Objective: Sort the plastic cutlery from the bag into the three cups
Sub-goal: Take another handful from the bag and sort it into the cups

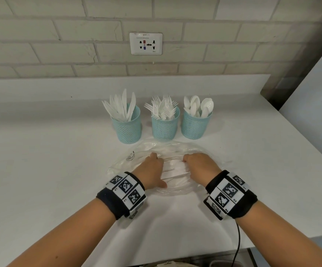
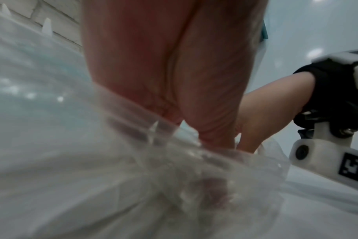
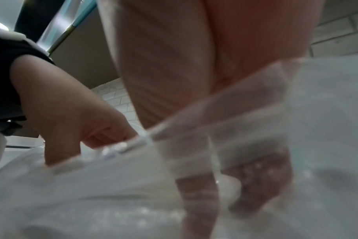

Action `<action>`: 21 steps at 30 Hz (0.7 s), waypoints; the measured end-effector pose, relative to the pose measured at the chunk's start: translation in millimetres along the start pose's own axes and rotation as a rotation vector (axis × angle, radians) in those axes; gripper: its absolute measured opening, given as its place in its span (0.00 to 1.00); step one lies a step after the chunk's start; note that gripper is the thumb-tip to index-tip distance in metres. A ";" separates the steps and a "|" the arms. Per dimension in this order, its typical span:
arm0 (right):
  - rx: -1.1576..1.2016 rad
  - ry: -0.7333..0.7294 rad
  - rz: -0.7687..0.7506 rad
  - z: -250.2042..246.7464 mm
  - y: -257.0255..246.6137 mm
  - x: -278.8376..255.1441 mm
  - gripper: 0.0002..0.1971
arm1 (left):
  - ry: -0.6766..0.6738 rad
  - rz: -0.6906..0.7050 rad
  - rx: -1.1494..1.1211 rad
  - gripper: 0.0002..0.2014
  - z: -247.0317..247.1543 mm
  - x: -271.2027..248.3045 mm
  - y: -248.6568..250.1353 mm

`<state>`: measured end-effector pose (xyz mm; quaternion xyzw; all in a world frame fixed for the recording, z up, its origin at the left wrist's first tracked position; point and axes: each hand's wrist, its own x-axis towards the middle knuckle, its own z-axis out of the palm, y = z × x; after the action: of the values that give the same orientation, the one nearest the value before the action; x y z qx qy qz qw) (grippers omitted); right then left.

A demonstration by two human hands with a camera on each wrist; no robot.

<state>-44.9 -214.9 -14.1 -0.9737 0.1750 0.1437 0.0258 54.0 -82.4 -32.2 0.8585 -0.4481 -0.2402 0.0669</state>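
In the lower half of the head view, both forearms reach forward onto the white tabletop, each wrist carrying a marker band. The left hand and right hand sit at the centre of the frame on a clear plastic bag. The fingers of both curl down into the film. In the left wrist view the left fingers go under the bag's edge, and in the right wrist view the right fingers show through the plastic. Both hands therefore grip the bag. Whether either also holds a piece of cutlery cannot be told.

Beyond the bag, at mid-frame, stand three teal mesh cups in a row: the left cup holds knives, the middle cup forks, the right cup spoons.

Judged step: the hands open the bag or search it for remaining pieces, and the sort appears well advanced. The next move calls for spreading the bag mouth, isolating one piece, identifying its type and carrying it to the matching cup.

Pale strips, possibly handles, show through the film between the hands. Their kind and count are unreadable. Both wrist views are blurred, and the fingertips are hidden in the head view.
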 end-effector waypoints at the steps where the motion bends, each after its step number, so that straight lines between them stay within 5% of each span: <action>1: 0.009 -0.003 -0.001 0.4 -0.1 0.2 0.19 | 0.000 0.013 -0.003 0.33 0.2 0.2 0.1; 5: 0.062 -0.009 0.006 1.3 2.7 1.1 0.18 | 0.002 0.048 -0.021 0.32 1.4 2.2 1.8; 14: 0.286 0.032 0.013 -1.1 2.6 0.6 0.34 | 0.017 0.046 -0.001 0.32 12.2 6.8 13.2; 21: -0.036 -0.049 -0.005 -4.4 8.7 -9.5 0.20 | 0.029 0.034 0.075 0.33 16.1 9.6 14.1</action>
<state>-55.3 -220.3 -7.1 -0.9706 0.1692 0.1707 0.0128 40.6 -96.7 -45.1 0.8562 -0.4701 -0.2097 0.0451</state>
